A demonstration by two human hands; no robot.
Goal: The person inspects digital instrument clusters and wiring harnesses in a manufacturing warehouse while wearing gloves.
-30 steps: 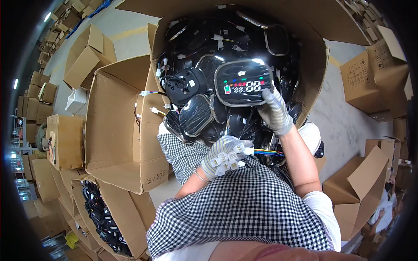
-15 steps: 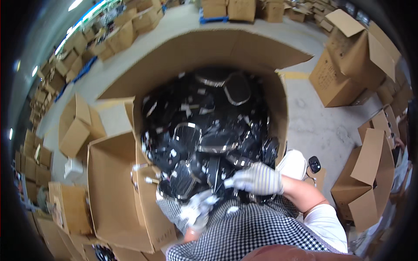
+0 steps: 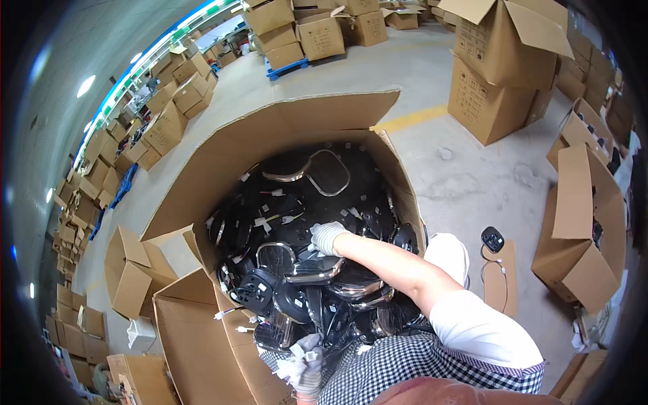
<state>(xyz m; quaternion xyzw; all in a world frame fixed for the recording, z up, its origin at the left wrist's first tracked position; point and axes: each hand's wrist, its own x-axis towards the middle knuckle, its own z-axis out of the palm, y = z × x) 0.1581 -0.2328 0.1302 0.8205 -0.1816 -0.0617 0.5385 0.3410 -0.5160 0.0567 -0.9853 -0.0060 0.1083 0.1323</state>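
Note:
A large cardboard box point(image 3: 270, 121) stands in front of me, heaped with black plastic parts point(image 3: 317, 270) that have chrome trim, wires and white plugs. My right hand point(image 3: 329, 238), in a pale striped glove, reaches into the middle of the heap. Its fingers are curled down by a chrome-trimmed part point(image 3: 314, 270), and what lies under them is hidden. Low at the box's near side, my left hand point(image 3: 307, 378) is gloved too and closed on a bunch of small white pieces point(image 3: 300, 358). Whether these are plugs or tags I cannot make out.
An open cardboard box point(image 3: 196, 337) adjoins on the left. Stacked boxes point(image 3: 496, 74) stand at the back right, and another open box point(image 3: 580, 223) at the right. One black part point(image 3: 493, 239) with a wire lies beside flat cardboard point(image 3: 499, 283) on the floor.
My right hand has moved from the near edge of the heap forward and left, deeper into the box. The left hand stays low with the white pieces. The view has shifted.

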